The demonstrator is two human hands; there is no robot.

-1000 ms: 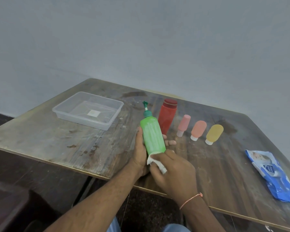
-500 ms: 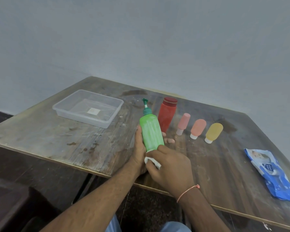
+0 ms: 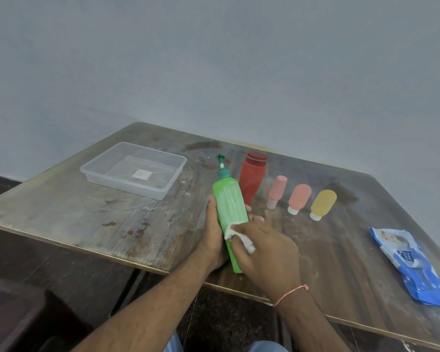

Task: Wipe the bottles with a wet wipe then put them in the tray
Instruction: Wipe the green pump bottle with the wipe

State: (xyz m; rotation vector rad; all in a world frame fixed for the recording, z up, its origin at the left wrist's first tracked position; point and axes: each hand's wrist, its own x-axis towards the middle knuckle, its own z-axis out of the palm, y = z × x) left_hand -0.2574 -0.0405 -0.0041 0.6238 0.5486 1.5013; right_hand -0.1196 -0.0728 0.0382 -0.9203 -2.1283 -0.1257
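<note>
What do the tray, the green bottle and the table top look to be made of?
Tray: clear, thin plastic, the table showing through it. Green bottle: opaque plastic, matte, probably soft-walled. Table: apparently wood or laminate, with a worn, scratched, stained grain.

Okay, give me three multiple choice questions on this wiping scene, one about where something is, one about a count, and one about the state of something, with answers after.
1. Where does the blue wet-wipe packet lie on the worn wooden table?
A. inside the tray
B. near the table's right edge
C. under the red bottle

2. How many bottles lie on the table untouched by a hand?
A. two
B. four
C. six

3. What is in the clear plastic tray?
A. no bottles
B. the green pump bottle
C. the yellow bottle

Answers: 1 B, the packet lies far right, apart from the bottles. 2 B, the red bottle, pink tube, salmon tube and yellow tube form a row. 3 A, the green pump bottle is in the left hand while the right hand presses the white wipe on it.
</note>
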